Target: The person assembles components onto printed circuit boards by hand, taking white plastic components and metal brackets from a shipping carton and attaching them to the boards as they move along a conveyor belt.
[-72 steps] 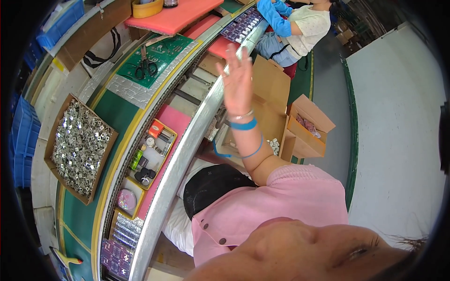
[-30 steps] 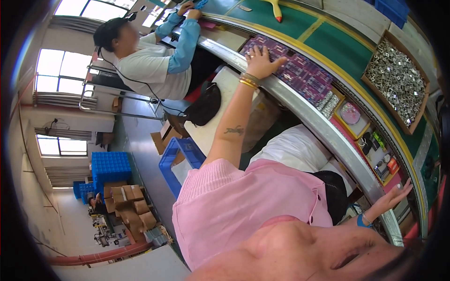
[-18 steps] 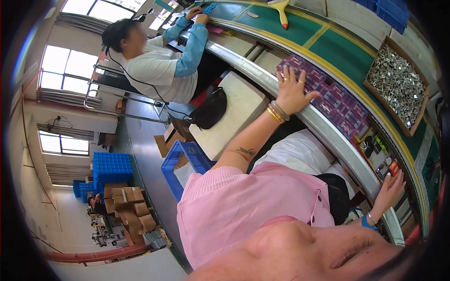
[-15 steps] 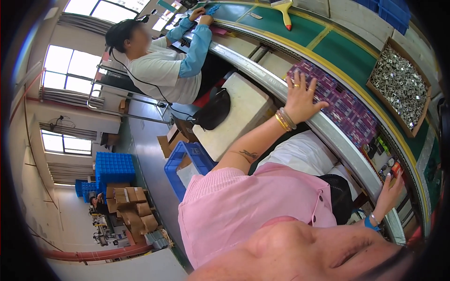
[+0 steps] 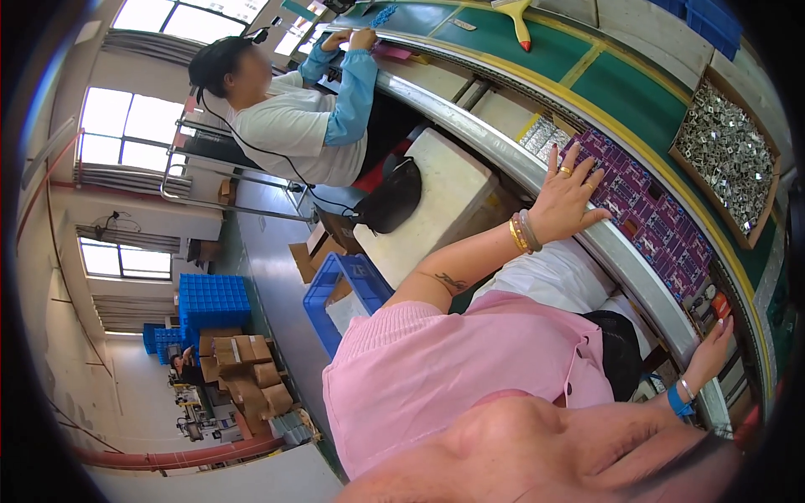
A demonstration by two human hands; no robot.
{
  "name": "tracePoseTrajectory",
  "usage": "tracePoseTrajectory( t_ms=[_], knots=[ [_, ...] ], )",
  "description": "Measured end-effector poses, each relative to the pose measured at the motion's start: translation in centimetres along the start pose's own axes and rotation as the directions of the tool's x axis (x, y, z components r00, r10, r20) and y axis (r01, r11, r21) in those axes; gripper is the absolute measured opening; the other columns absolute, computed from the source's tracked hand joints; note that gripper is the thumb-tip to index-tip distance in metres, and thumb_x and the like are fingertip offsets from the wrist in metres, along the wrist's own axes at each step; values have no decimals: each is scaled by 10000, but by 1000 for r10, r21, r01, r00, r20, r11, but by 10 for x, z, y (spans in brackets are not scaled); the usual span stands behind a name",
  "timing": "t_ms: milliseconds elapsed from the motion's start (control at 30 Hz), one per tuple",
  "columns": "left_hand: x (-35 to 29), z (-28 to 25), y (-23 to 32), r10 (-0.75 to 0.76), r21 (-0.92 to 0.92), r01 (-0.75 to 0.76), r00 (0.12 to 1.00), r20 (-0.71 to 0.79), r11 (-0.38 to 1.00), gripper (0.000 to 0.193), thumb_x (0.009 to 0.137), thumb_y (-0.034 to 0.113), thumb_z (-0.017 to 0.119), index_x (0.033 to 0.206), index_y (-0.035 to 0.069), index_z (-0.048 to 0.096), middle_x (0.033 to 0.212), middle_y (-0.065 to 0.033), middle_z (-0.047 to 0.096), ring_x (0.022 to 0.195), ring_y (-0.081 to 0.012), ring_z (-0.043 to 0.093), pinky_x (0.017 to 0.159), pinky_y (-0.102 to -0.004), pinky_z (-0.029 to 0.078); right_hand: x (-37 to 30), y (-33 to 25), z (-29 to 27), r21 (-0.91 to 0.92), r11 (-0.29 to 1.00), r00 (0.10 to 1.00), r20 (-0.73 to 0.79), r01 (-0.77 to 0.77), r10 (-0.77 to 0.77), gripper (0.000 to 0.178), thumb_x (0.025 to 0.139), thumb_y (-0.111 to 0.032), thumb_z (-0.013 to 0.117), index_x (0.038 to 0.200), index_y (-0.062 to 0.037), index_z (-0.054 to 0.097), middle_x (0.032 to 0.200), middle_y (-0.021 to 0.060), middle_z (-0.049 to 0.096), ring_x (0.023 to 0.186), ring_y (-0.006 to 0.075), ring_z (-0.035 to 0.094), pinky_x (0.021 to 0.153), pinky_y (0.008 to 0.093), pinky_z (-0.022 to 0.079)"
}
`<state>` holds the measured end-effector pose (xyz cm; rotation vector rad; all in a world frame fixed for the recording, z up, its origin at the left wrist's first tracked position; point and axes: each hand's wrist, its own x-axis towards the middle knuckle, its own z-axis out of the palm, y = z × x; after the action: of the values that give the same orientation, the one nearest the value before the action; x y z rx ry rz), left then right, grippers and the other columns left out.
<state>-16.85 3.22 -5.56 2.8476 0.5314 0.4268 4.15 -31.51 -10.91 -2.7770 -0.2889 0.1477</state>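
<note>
A purple circuit board panel lies along the inner side of the silver rail, in front of me. My left hand rests at its left end, fingers spread over the board and the thumb toward the rail. Near the panel's right end, my right hand reaches across the rail with its fingers stretched out. A small red-and-black object sits just beyond those fingertips, and I see no grip on it. Beside the panel's left end is a silvery patch of small parts.
A cardboard tray of small metal parts stands on the green work surface, with a yellow-handled brush farther left. The silver rail runs along my front. A co-worker sits to the left, beside a pale box-like seat.
The circuit board panel has shifted right along the rail, uncovering the silvery parts at its left. My left hand has moved right with it. My right-hand fingers have drawn back from the red-and-black object.
</note>
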Motion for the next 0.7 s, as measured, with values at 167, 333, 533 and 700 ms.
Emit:
tracePoseTrajectory(
  t_ms=[167, 333, 533, 700],
  knots=[
    [6, 1, -11, 40, -78, -40, 999, 0, 996, 698, 765, 539, 575, 1267, 69, 455, 1328, -191, 362, 1317, -407, 187, 1056, -578, 112, 2, 14, 6, 103, 986, 991, -46, 130, -126, 413, 934, -227, 444, 1329, -112, 402, 1196, 149, 566, 1055, 297, 567, 863, 356, 431],
    [1, -3, -34, 77, 5, -77, 975, -209, 997, 858, 708, 591, 609, 1364, 105, 344, 1455, -209, 145, 1340, -466, 33, 1068, -561, 75, 13, 22, 12, 199, 974, 994, -3, 111, -112, 433, 899, -113, 496, 1322, -96, 408, 1192, 149, 571, 1067, 270, 568, 878, 337, 426],
    [16, -6, -105, -184, 123, 220, 950, -254, 968, 878, 755, 648, 505, 1407, 110, 271, 1489, -209, 28, 1349, -459, -49, 1069, -556, -4, 12, 30, 11, 179, 980, 995, 21, 90, -96, 439, 892, -96, 504, 1321, -86, 410, 1222, 146, 553, 1098, 267, 550, 907, 321, 410],
    [17, -9, -116, -200, 160, 227, 965, -168, 961, 872, 773, 656, 470, 1404, 87, 277, 1485, -219, 31, 1356, -442, -43, 1065, -558, -3, 6, 3, -1, 141, 989, 996, 77, 39, -51, 422, 928, -219, 463, 1321, -75, 408, 1250, 139, 530, 1122, 278, 530, 927, 328, 397]
  ],
)
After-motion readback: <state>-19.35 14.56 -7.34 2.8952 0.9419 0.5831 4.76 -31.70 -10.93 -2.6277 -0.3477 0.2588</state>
